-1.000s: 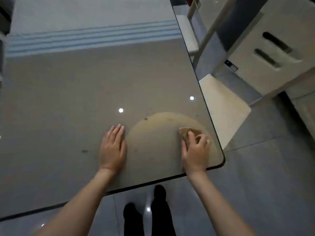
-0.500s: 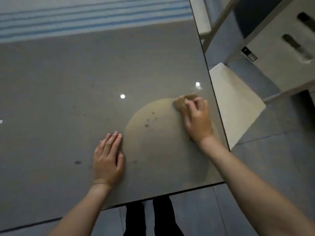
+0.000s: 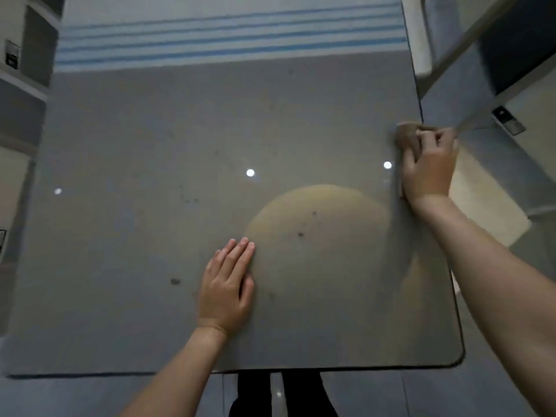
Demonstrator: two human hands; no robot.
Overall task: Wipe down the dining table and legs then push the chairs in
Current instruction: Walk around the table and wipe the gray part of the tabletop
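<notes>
Head view, wiping stage.

Right hand (image 3: 427, 167): at the right edge of the frame's middle band, fingers curled round a small brown cloth (image 3: 404, 136) and pressing it on the table (image 3: 135, 221) right at the table's right-hand edge. The cloth is bunched, and part of it sticks out above the knuckles.

Left hand (image 3: 225, 290): lower centre of the frame, flat on the tabletop, fingers straight and close together, holding nothing. It reads as a brace.

Surface: glossy grey top with ceiling lights mirrored in it. Dark specks (image 3: 300, 234) sit in the centre, and a larger smudge (image 3: 175, 281) lies left of the left hand. The rounded tan patch (image 3: 316, 251) in the lower centre may be a reflection or a wiped zone; the blur does not settle it. A blue-striped mat (image 3: 228, 43) lies across the top of the frame.

Progress, as a judgement: early. Only the tabletop is being worked, along the right side. With the specks present, the centre and left look not yet cleaned. No table leg is in view, so the legs cannot be assessed. The chair (image 3: 481, 203) at right shows most of its pale seat outside the table edge, so it is not pushed in. Remaining: rest of the top, legs, chairs.
</notes>
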